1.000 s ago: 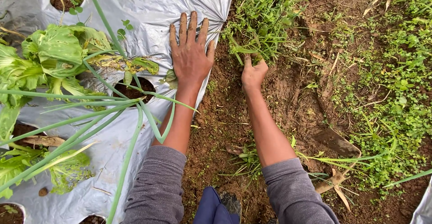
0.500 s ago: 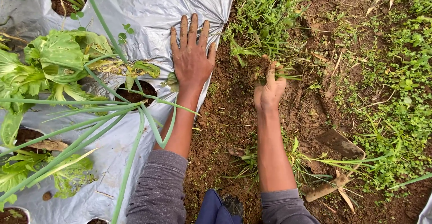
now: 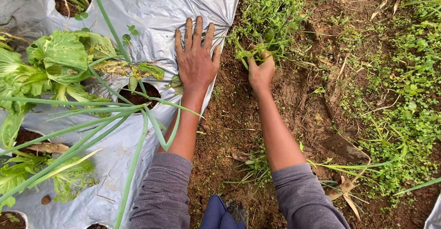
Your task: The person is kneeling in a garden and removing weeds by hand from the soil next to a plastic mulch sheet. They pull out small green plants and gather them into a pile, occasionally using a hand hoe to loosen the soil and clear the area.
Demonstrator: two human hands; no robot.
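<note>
Muddy furrow: right hand fingers closed round weed clump base.

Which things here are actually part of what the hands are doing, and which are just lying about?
In use:
right hand gripping weed clump
left hand flat on silver plastic mulch sheet

Lying about:
leafy green plant
long green onion leaves
dry leaf

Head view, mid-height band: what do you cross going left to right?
Leafy plant → silver sheet → left hand, flat on the sheet edge → right hand, fingers closed on a weed clump → bare soil → weedy ground cover.
</note>
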